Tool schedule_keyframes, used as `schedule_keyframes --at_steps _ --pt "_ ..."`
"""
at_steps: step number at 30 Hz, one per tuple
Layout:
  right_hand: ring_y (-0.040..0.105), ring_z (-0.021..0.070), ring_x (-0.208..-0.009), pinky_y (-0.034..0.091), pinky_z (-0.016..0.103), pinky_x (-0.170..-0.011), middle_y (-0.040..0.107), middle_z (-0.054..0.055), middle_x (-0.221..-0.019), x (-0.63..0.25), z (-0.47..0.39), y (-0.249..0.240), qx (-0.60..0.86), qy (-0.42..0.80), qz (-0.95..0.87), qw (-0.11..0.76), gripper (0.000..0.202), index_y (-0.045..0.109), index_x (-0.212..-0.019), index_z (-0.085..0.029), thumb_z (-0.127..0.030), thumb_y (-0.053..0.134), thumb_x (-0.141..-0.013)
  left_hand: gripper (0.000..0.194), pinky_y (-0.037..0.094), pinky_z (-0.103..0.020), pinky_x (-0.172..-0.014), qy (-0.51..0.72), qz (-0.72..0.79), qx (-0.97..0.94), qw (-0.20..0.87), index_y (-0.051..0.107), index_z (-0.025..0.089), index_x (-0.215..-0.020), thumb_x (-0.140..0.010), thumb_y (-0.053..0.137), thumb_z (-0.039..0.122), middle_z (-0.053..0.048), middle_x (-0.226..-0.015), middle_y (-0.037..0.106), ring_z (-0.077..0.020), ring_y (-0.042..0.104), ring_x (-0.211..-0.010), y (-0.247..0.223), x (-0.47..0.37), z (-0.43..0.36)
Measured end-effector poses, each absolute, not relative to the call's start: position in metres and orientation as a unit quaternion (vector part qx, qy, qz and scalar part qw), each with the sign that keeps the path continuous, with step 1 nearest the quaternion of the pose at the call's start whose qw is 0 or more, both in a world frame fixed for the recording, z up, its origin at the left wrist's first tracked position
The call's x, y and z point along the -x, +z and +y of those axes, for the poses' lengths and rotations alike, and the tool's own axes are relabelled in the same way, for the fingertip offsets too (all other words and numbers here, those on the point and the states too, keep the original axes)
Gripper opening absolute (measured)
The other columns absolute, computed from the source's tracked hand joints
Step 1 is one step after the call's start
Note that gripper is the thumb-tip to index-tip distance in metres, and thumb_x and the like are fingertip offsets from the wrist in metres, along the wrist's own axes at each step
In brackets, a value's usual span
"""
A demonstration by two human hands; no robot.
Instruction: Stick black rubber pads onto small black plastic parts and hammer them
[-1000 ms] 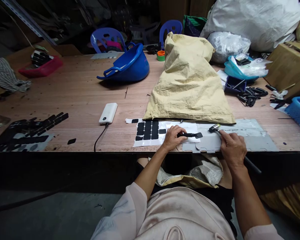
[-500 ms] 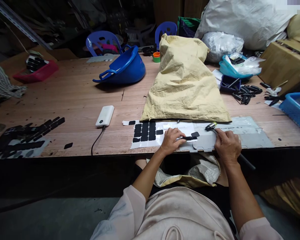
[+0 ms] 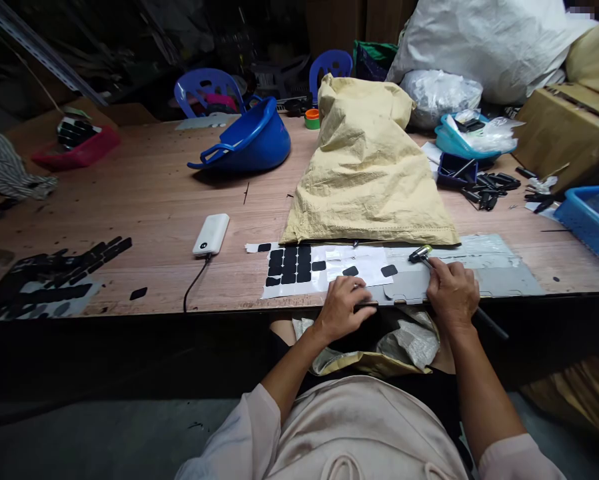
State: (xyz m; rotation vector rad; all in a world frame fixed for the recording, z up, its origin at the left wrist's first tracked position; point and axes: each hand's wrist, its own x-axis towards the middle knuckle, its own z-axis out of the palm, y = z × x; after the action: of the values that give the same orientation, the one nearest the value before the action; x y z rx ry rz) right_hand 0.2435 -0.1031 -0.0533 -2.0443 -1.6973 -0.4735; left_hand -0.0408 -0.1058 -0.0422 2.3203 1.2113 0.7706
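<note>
My right hand [image 3: 453, 293] is closed round the handle of a small hammer [image 3: 421, 254], its head resting over the grey board [image 3: 504, 281]. At the table's front edge, my left hand [image 3: 344, 308] is curled over a thin black piece [image 3: 372, 305], which shows partly under its fingers. Just beyond that hand lies a white sheet [image 3: 335, 255] with rows of black rounded stickers [image 3: 290, 265]. Separate black stickers lie on its right part, one [image 3: 350, 271] just above my left fingers and another [image 3: 389, 271] farther right.
A yellow sack [image 3: 372, 173] stands behind the sheet. Left of it are a blue basin [image 3: 264, 140] and a white power bank [image 3: 211, 235] with a cable. Black parts [image 3: 489, 190], a cardboard box [image 3: 569, 137] and a blue tray [image 3: 586, 217] are at the right. An open bag [image 3: 409, 343] lies below the edge.
My left hand has moved down toward the table edge, taking the black piece off the sheet. A black sticker beneath is now uncovered. My right hand still holds the hammer in nearly the same place.
</note>
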Motion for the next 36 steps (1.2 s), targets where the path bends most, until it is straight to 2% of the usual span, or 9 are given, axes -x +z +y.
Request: schedule_keyframes --at_steps 4,10,16,19,23,30,36 --pt "0.034 0.0196 -0.081 0.02 0.035 -0.072 0.059 0.008 -0.093 -0.244 -0.102 -0.054 0.739 -0.17 -0.612 0.224 0.031 0.076 -0.12 -0.025 -0.025 0.055 -0.099 0.016 0.049 -0.04 -0.095 0.297 0.574 -0.745 0.164 0.078 0.023 -0.107 -0.094 0.074 0.031 -0.007 -0.104 0.074 -0.0256 0.062 -0.104 -0.027 0.027 -0.055" --pt "0.034 0.0189 -0.081 0.019 0.035 -0.071 0.057 0.007 -0.093 -0.245 -0.102 -0.057 0.737 -0.165 -0.615 0.227 0.031 0.076 -0.121 -0.026 -0.022 0.059 -0.096 0.022 0.049 -0.04 -0.096 0.259 0.699 -0.657 0.114 0.082 0.023 -0.099 -0.09 0.077 0.043 -0.01 -0.107 0.075 -0.0301 0.061 -0.112 -0.01 0.001 0.003" --pt "0.034 0.0189 -0.081 0.019 0.035 -0.071 0.058 0.007 -0.092 -0.245 -0.101 -0.058 0.738 -0.181 -0.61 0.223 0.03 0.076 -0.12 -0.025 -0.025 0.056 -0.097 0.028 0.042 -0.046 -0.105 0.228 0.714 -0.656 0.091 0.08 0.022 -0.082 -0.091 0.074 0.048 -0.01 -0.109 0.077 -0.0332 0.059 -0.12 -0.01 -0.011 0.016" --pt "0.035 0.0191 -0.081 0.02 0.035 -0.071 0.058 0.007 -0.092 -0.245 -0.101 -0.059 0.739 -0.184 -0.609 0.221 0.031 0.076 -0.121 -0.025 -0.025 0.056 -0.098 0.029 0.042 -0.047 -0.103 0.213 0.714 -0.661 0.093 0.083 0.023 -0.09 -0.092 0.072 0.05 -0.011 -0.114 0.076 -0.0339 0.057 -0.12 -0.01 -0.01 0.014" --pt "0.036 0.0193 -0.081 0.02 0.035 -0.071 0.059 0.007 -0.092 -0.244 -0.101 -0.057 0.743 -0.184 -0.606 0.218 0.03 0.077 -0.121 -0.025 -0.026 0.055 -0.099 0.026 0.042 -0.046 -0.1 0.193 0.712 -0.666 0.109 0.084 0.022 -0.1 -0.09 0.07 0.042 -0.013 -0.116 0.074 -0.0338 0.058 -0.118 -0.01 -0.015 0.013" --pt "0.037 0.019 -0.081 0.022 0.034 -0.072 0.06 0.007 -0.092 -0.245 -0.101 -0.056 0.745 -0.189 -0.603 0.215 0.03 0.077 -0.12 -0.025 -0.026 0.056 -0.1 0.021 0.041 -0.046 -0.101 0.2 0.709 -0.665 0.122 0.084 0.022 -0.099 -0.094 0.066 0.034 -0.012 -0.114 0.076 -0.0325 0.058 -0.119 -0.014 -0.013 0.02" --pt "0.038 0.0187 -0.08 0.023 0.034 -0.072 0.061 0.007 -0.091 -0.244 -0.101 -0.056 0.746 -0.189 -0.6 0.218 0.03 0.078 -0.119 -0.024 -0.025 0.057 -0.098 0.018 0.046 -0.041 -0.095 0.233 0.638 -0.711 0.182 0.085 0.026 -0.103 -0.089 0.076 0.033 -0.006 -0.104 0.078 -0.028 0.061 -0.11 -0.012 0.025 -0.014"
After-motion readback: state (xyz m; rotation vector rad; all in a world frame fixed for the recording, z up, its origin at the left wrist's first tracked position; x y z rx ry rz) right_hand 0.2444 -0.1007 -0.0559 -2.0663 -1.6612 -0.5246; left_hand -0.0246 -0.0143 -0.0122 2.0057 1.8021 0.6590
